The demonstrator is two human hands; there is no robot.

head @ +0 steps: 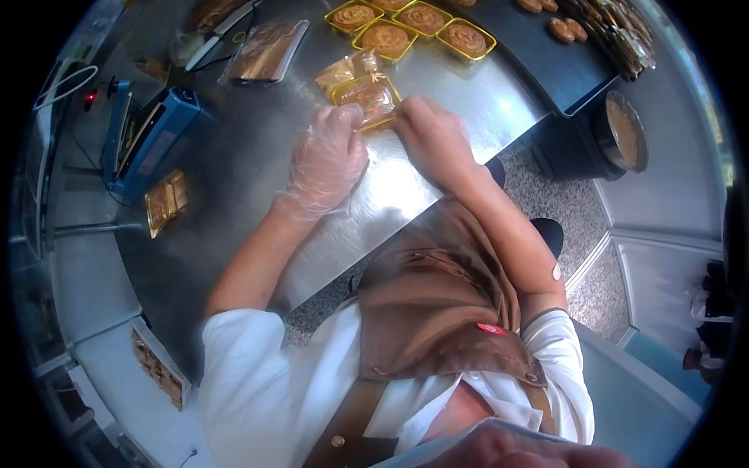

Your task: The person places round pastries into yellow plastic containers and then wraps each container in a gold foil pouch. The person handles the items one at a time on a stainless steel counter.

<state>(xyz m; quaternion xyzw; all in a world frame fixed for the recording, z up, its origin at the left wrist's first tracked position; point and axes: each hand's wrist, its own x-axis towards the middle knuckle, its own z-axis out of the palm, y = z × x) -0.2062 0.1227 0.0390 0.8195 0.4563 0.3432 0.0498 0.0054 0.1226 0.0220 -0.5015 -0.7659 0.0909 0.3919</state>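
A round swirled pastry (370,98) sits in a square gold tray (380,124) on the steel table. Clear, shiny plastic wrap covers it, and a gold-tinted part of the wrapper (339,76) spreads beyond the tray's far side. My left hand (329,153), in a thin clear plastic glove, pinches the wrapper at the tray's near left corner. At the near right corner, the curled fingers of my right hand (434,139) grip the wrapper's edge; the fingertips are partly hidden.
Several pastries in gold trays (384,40) stand at the far side. A blue heat sealer (155,137) and a wrapped gold packet (166,202) are to the left. Near a white-handled knife (205,52) lies a flat packet (266,51). A dark baking tray (562,76) overhangs the right edge, near a metal bowl (625,131).
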